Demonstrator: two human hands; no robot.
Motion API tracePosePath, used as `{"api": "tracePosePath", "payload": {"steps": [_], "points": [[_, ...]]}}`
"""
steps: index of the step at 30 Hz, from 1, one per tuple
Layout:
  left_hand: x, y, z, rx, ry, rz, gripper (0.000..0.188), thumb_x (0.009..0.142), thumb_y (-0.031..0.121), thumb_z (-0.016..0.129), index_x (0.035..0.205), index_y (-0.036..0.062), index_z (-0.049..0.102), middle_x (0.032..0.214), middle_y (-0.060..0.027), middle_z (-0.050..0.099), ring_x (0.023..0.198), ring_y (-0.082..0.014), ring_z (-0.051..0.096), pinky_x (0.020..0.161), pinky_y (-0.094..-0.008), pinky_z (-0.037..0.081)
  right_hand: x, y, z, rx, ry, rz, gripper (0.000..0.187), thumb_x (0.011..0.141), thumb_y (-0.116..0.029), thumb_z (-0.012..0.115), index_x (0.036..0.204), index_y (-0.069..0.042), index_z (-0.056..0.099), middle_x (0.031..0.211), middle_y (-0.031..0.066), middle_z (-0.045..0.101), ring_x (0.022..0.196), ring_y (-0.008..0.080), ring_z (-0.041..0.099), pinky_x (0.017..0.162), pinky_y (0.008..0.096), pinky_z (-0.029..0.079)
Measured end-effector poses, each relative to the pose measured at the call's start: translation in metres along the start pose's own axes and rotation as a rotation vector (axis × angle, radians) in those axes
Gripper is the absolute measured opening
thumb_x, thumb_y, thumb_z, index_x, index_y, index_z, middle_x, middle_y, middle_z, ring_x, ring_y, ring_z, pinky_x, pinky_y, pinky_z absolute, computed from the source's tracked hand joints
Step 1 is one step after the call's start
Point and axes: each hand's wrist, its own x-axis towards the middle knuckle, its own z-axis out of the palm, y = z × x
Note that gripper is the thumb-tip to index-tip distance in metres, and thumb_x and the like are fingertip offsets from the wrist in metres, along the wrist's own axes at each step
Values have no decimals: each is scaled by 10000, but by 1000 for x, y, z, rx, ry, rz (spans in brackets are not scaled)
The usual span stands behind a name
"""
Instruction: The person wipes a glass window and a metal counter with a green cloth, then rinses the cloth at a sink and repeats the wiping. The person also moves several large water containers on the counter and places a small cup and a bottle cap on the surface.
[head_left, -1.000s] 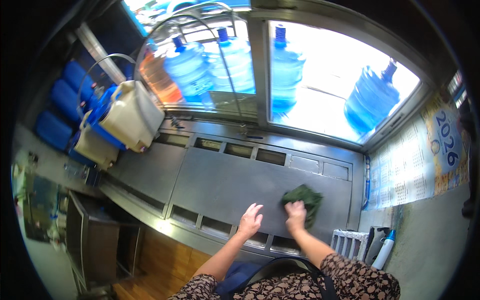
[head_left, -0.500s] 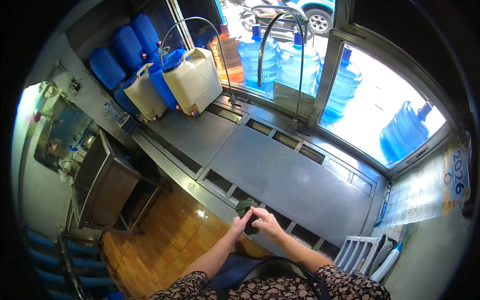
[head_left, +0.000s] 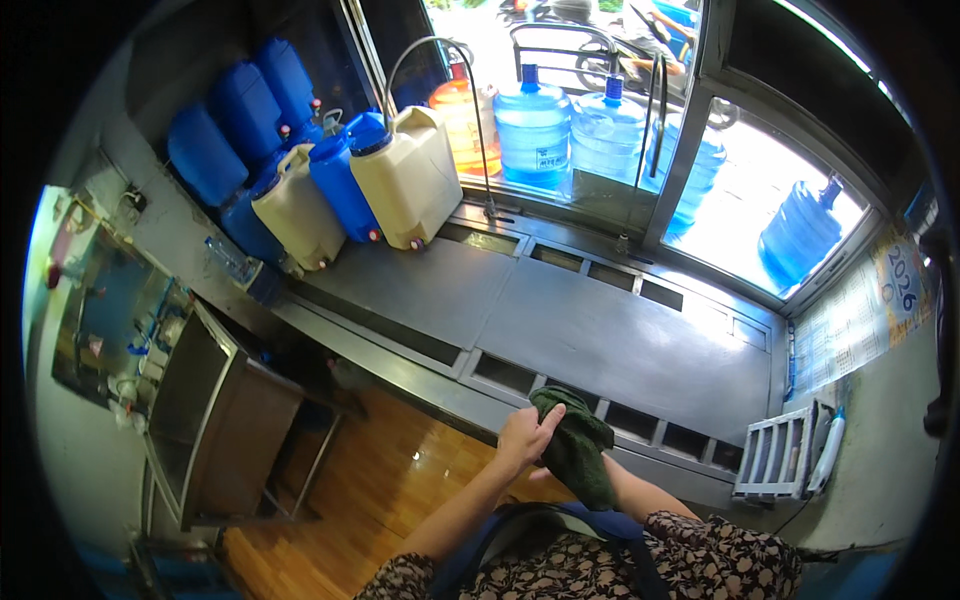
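Note:
A dark green cloth (head_left: 577,447) hangs bunched in front of my body, just off the near edge of the steel counter (head_left: 600,335). My left hand (head_left: 525,437) grips the cloth's upper left side with the fingers curled over it. My right hand is almost wholly hidden under the cloth; only its forearm (head_left: 640,490) shows below, so the cloth seems draped over it. The cloth's lower end dangles toward my apron.
Cream jerrycans (head_left: 412,180) and blue jerrycans (head_left: 250,130) stand at the counter's far left, beside two tall curved taps (head_left: 480,130). Large blue water bottles (head_left: 533,130) sit beyond the window. A white rack (head_left: 772,465) leans at right. A steel cabinet (head_left: 215,420) stands on the wooden floor at left.
The cloth came off the counter's right part into both hands near my body. My view swung left and down, bringing in the jerrycans and the floor.

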Motion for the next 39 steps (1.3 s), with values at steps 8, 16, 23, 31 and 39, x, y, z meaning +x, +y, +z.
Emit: {"api": "tracePosePath", "payload": {"steps": [8, 16, 23, 31, 39], "points": [[15, -105, -74, 194, 402, 296, 442, 859, 458, 654, 917, 22, 691, 943, -161, 678, 838, -363, 652, 758, -451, 502, 55, 23, 50, 450, -273, -24, 655, 896, -621, 433, 1374, -177, 500, 1391, 115, 519, 1340, 397, 393, 1069, 690, 256], [67, -141, -102, 183, 206, 285, 343, 832, 328, 698, 1003, 31, 685, 1019, -155, 671, 765, -282, 664, 698, -353, 534, 141, -68, 28, 591, -51, -256, 439, 850, -516, 551, 1059, -148, 669, 1036, 91, 684, 929, 333, 632, 850, 655, 439], [178, -158, -119, 72, 56, 119, 353, 818, 320, 705, 1024, 34, 688, 1007, -161, 680, 673, -273, 668, 742, -362, 527, 280, -172, -5, 602, 91, -421, 298, 866, -337, 572, 994, -79, 648, 944, 108, 676, 855, 297, 647, 790, 486, 528], [321, -203, -111, 751, -199, 27, 790, 765, 267, 751, 1445, 129, 373, 1548, -200, 231, 1414, -397, 250, 1101, -645, 204, 446, -368, -128, 512, 821, -1019, 339, 880, -215, 535, 1157, -21, 564, 1123, 139, 622, 998, 322, 602, 916, 463, 472], [358, -217, -106, 734, -341, 74, 843, 767, 223, 742, 1482, 148, 302, 1515, -312, 216, 1390, -450, 276, 1063, -627, 288, 428, -512, -211, 10, 1689, -784, 631, 820, -84, 469, 1423, 18, 315, 1448, 284, 361, 1275, 426, 437, 1091, 446, 342]]}}
